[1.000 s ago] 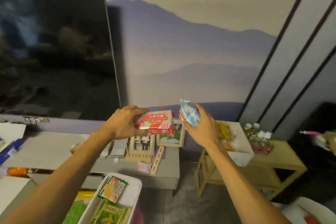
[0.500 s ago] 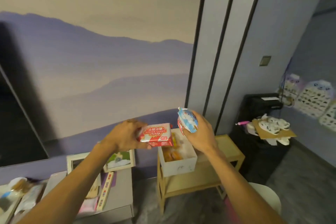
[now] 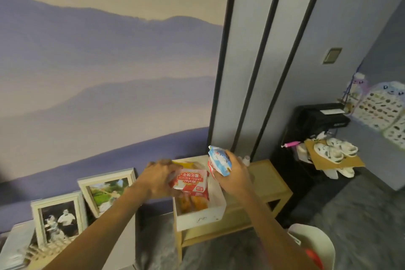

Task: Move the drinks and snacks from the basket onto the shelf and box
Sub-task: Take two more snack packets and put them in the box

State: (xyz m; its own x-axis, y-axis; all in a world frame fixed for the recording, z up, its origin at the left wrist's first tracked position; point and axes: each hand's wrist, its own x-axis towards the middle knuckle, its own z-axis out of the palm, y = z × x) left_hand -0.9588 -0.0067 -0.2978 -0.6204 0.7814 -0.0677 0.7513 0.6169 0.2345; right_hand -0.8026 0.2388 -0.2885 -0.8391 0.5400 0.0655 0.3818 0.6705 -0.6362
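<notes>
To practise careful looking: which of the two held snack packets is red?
The wafer packet in the left hand; the right hand holds a blue and white packet.

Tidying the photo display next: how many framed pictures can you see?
2. A black-and-white framed picture stands at lower left; a colourful framed picture stands just right of it. Others may be hidden off the left edge.

in the box (image 3: 198,219), orange packets (image 3: 192,203) fill the left; right side free.
</notes>
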